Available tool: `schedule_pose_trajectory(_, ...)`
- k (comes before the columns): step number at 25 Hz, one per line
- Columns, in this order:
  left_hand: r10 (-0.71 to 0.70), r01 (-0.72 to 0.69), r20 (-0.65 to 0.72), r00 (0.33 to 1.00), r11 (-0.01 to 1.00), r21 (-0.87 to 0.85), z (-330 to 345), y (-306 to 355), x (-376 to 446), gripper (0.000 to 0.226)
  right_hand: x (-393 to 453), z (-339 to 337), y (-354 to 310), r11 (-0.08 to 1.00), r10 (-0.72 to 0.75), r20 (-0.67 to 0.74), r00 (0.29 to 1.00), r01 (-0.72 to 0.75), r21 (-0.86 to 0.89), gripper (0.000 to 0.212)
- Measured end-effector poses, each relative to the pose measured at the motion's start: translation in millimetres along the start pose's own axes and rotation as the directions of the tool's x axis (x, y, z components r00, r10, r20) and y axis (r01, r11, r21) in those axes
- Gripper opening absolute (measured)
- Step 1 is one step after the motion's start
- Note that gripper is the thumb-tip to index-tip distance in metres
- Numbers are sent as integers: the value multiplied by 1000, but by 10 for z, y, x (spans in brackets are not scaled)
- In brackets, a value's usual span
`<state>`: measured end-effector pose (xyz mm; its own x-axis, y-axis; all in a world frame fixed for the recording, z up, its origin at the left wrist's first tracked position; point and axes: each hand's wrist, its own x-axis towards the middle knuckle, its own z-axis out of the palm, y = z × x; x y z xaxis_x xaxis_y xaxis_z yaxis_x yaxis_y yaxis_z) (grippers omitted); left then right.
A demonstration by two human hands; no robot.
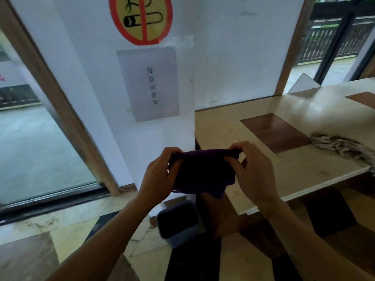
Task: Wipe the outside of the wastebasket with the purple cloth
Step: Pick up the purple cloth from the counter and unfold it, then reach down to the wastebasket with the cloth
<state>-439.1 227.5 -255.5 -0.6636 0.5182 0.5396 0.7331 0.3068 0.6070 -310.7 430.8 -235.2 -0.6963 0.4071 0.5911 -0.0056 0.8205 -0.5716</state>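
Observation:
A dark purple cloth (203,172) hangs folded between both my hands at chest height. My left hand (160,175) pinches its left top corner, my right hand (253,169) pinches its right top corner. Below the cloth, on the floor, stands a small grey-blue wastebasket (178,238) with a dark inside, upright beside the white pillar. Neither hand touches the wastebasket; the cloth's lower edge hangs well above its rim.
A beige counter (304,175) with brown inlays juts out to the right, a crumpled grey rag (343,147) lying on it. A white pillar (97,88) with signs rises ahead, a glass door (30,149) to the left. Patterned tile floor (71,234) lies below.

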Motion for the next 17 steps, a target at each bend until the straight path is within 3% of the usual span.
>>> schedule_pose_trajectory(10,-14,16,-79,997,1000,20,-785,-579,-198,19,76,753,-684,996,-1,41,999,-3,94,16)
schedule_pose_trajectory(17,-89,87,-68,994,996,-26,-548,-1103,-198,18,-29,1325,-512,991,129,-33,991,-127,45,22)
